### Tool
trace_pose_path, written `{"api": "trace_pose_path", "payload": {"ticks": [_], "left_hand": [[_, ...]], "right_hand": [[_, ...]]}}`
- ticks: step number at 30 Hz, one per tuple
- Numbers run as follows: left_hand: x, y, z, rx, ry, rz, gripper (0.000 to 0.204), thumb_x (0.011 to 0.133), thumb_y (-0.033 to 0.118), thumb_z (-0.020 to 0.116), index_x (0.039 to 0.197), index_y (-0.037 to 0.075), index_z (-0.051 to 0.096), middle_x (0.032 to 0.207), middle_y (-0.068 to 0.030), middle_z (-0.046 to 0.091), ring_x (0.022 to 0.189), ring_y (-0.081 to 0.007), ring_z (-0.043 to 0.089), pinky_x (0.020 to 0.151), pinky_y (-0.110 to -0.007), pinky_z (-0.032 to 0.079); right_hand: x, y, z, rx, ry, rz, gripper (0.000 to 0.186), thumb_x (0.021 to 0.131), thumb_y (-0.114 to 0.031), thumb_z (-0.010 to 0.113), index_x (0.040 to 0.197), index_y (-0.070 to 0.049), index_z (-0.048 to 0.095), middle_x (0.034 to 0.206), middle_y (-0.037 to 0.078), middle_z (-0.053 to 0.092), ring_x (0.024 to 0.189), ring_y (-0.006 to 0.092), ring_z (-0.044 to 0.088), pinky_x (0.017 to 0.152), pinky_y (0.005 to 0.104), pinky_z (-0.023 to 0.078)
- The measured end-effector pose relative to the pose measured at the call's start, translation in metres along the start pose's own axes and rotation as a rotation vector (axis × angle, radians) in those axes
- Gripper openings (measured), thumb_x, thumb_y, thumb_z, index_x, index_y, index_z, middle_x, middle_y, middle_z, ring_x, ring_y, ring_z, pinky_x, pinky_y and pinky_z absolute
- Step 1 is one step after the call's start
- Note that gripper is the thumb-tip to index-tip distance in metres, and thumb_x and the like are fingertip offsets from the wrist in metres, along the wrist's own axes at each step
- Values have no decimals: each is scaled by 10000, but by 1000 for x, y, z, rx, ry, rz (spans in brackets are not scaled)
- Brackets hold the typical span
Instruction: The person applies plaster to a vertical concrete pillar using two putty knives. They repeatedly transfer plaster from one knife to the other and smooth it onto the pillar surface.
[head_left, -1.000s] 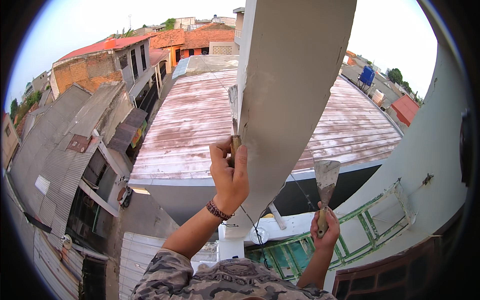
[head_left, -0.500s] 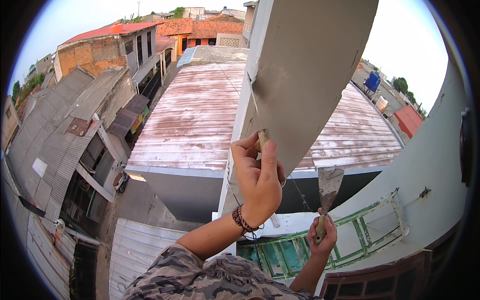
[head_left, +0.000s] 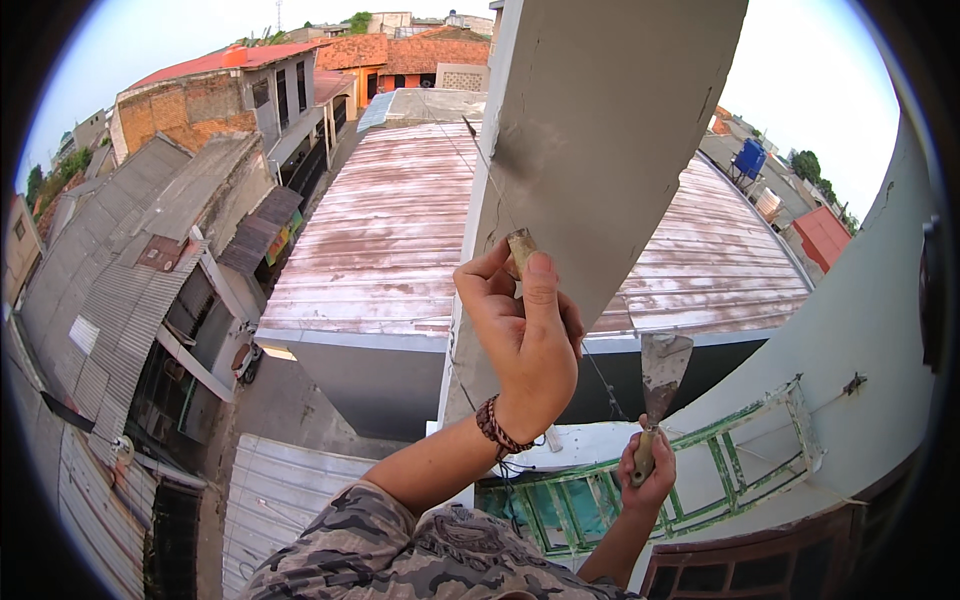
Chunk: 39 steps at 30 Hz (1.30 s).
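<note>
Head: two scrapers (head_left: 662, 380), one pillar (head_left: 610, 150)

A rust-stained corrugated metal roof (head_left: 380, 250) is spreading under a pale sky (head_left: 825, 70), orange tiled roofs (head_left: 432, 54) are showing beyond, and a green-painted ladder (head_left: 720, 470) is stretching along a curved wall (head_left: 860, 300).

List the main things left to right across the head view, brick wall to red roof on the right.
Brick wall → left hand gripping a tan tool handle → right hand holding a scraper → blue tank → red roof.
</note>
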<state>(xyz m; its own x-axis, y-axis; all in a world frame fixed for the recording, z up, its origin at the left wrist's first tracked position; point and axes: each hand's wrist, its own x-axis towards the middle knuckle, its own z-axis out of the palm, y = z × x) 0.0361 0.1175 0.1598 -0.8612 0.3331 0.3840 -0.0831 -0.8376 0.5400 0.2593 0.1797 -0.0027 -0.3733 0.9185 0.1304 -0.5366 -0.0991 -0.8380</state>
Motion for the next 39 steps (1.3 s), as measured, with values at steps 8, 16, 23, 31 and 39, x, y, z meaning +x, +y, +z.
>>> {"api": "trace_pose_path", "payload": {"ticks": [8, 16, 23, 31, 39], "left_hand": [[-5, -8, -23, 119, -45, 114, 358, 983, 192, 558, 1217, -6, 373, 959, -95, 556, 566, -64, 517, 485, -208, 424], [23, -36, -122, 893, -138, 611, 333, 929, 93, 619, 1194, -34, 464, 1015, -176, 586, 847, -224, 596, 739, -315, 488], [73, -35, -137, 984, -259, 828, 352, 878, 0, 640, 1187, -9, 469, 990, -195, 579, 815, -294, 598, 724, -338, 491], [96, -42, -146, 973, -281, 899, 352, 886, 6, 628, 1199, -5, 466, 963, -189, 576, 786, -298, 590, 696, -354, 484], [103, -36, -130, 957, -287, 899, 322, 894, 38, 639, 1177, 0, 490, 963, -178, 585, 782, -273, 590, 695, -347, 481]], "right_hand": [[5, 1, -8, -19, -10, 21, 465, 947, -272, 459, 1253, 75, 514, 817, 95, 574, 513, 114, 508, 327, 212, 353], [3, -1, -11, 53, 61, 17, 411, 928, -223, 512, 1219, 66, 548, 796, 94, 574, 497, 121, 513, 339, 229, 351], [5, -3, -8, 31, 58, 25, 410, 931, -225, 514, 1216, 67, 547, 794, 95, 572, 501, 119, 512, 337, 229, 348], [6, -6, -6, 30, 63, 19, 414, 933, -237, 524, 1211, 69, 548, 790, 91, 568, 500, 123, 506, 347, 232, 349], [8, -4, -9, 28, 44, 8, 413, 937, -239, 520, 1207, 72, 548, 791, 92, 568, 501, 123, 507, 350, 228, 346]]}}
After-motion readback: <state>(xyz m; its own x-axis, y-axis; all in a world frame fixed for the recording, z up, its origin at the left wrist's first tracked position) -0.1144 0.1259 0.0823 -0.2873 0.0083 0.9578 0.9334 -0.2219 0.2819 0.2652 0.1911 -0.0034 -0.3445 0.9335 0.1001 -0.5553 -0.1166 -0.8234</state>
